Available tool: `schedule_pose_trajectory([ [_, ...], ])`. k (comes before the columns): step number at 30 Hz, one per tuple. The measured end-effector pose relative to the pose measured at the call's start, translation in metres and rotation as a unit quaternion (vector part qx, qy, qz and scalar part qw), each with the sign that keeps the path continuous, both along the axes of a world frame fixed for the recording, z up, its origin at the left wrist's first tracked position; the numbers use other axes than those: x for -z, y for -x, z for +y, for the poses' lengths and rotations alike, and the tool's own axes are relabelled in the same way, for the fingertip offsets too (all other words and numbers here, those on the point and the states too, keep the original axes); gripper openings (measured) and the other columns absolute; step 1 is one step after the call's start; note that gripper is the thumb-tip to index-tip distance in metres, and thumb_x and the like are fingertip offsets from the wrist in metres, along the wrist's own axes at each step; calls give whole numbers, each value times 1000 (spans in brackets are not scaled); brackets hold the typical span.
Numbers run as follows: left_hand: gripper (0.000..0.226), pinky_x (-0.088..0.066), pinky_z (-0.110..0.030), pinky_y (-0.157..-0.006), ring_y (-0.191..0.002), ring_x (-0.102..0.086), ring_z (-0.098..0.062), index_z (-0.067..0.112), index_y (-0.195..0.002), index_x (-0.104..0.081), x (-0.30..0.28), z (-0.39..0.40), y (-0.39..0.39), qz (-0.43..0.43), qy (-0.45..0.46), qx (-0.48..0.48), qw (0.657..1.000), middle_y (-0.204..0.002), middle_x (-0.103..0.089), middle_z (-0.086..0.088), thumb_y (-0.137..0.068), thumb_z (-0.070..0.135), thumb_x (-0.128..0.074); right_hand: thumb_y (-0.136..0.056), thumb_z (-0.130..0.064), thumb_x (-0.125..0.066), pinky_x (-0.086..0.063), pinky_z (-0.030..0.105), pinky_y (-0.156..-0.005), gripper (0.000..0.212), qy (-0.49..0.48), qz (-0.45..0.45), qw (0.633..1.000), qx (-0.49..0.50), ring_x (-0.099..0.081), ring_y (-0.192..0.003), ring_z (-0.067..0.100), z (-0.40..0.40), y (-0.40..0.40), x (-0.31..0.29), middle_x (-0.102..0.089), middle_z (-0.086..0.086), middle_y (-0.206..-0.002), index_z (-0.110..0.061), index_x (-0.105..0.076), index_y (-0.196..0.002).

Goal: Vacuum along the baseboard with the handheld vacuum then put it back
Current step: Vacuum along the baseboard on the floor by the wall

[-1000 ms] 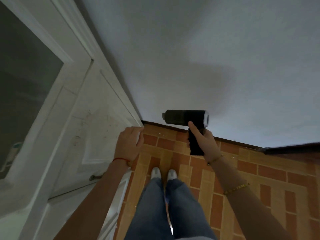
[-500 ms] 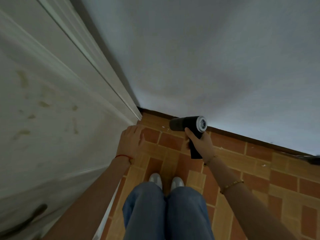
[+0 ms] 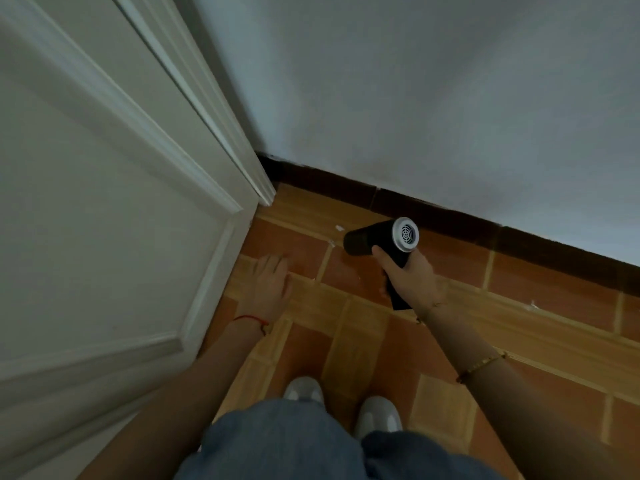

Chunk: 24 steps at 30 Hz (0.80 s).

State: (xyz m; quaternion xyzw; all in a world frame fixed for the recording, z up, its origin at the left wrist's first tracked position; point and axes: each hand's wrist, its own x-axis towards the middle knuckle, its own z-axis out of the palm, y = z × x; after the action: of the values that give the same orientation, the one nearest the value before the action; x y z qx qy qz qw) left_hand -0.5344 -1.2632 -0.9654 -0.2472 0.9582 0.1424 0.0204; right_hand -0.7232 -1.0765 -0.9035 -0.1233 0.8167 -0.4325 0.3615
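Right hand [image 3: 412, 282] grips handheld vacuum [image 3: 381, 242] centre frame, nozzle near the dark baseboard [image 3: 450, 216]; left hand [image 3: 272, 289] relaxed, empty. Sweep barely begun; return pending.

The head camera looks steeply down from above at the tiled floor [image 3: 346, 341], close to the wall corner.

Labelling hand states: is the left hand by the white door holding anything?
No, open and empty: the left hand shows relaxed, spread fingers beside the white panelled door, over the tiled floor.
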Motion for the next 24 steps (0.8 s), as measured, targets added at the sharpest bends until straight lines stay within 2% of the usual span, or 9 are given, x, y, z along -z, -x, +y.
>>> schedule_pose_trajectory([
  [3,47,-47,-50,-96,-120,-51,-33,8,-130,-54,33,0,-10,-18,-35,-22,999,-130,-57,-13,-89,24,-36,-92,-36,-61,-53,27,-49,27,6,18,1000,-5,-62,-47,21,-5,-1,24,-62,2,-54,-10,-57,-89],
  [6,54,-40,-53,-104,-130,-41,-33,12,-140,-46,57,0,-16,-26,-41,-31,998,-142,-46,-12,-89,25,-34,-92,-36,-61,-54,29,-48,27,8,47,999,-22,-61,-44,18,-10,-3,40,-67,7,-61,-10,-59,-88],
  [9,52,-32,-53,-112,-137,-34,-32,14,-146,-39,75,4,-20,-12,-29,-42,999,-148,-40,-10,-95,26,-36,-91,-37,-62,-52,24,-46,25,13,60,998,-30,-60,-42,12,-18,-4,51,-68,4,-67,-12,-60,-89],
  [11,51,-24,-52,-117,-140,-31,-31,14,-147,-38,85,9,-22,1,-23,-64,998,-150,-38,-9,-97,26,-38,-91,-38,-62,-48,18,-45,27,7,80,996,-37,-59,-41,8,-24,-5,58,-67,2,-63,-11,-61,-92],
  [14,52,-20,-51,-119,-141,-32,-30,14,-147,-38,98,17,-21,23,-18,-87,996,-152,-38,-9,-97,25,-39,-90,-39,-62,-44,13,-45,33,8,105,993,-46,-58,-41,7,-30,-7,69,-62,-3,-59,-7,-61,-97],
  [19,51,-18,-52,-120,-142,-32,-29,11,-147,-39,109,21,-21,67,-8,-97,993,-152,-38,-10,-97,21,-40,-88,-43,-63,-45,13,-49,39,6,125,990,-68,-60,-45,6,-36,-5,77,-61,-8,-71,-9,-59,-108],
  [22,50,-18,-53,-120,-142,-31,-27,12,-147,-39,109,21,-22,80,-9,-99,992,-152,-38,-8,-97,22,-39,-86,-50,-61,-53,28,-66,46,3,169,984,-60,-63,-67,13,-38,-6,80,-62,-7,-80,-17,-55,-117],
  [24,50,-17,-52,-120,-143,-31,-27,13,-147,-39,109,21,-22,83,-10,-100,991,-153,-38,-8,-98,22,-39,-86,-49,-62,-53,26,-63,42,-9,157,984,-85,-62,-62,11,-40,-8,78,-62,-7,-77,-17,-56,-113],
])
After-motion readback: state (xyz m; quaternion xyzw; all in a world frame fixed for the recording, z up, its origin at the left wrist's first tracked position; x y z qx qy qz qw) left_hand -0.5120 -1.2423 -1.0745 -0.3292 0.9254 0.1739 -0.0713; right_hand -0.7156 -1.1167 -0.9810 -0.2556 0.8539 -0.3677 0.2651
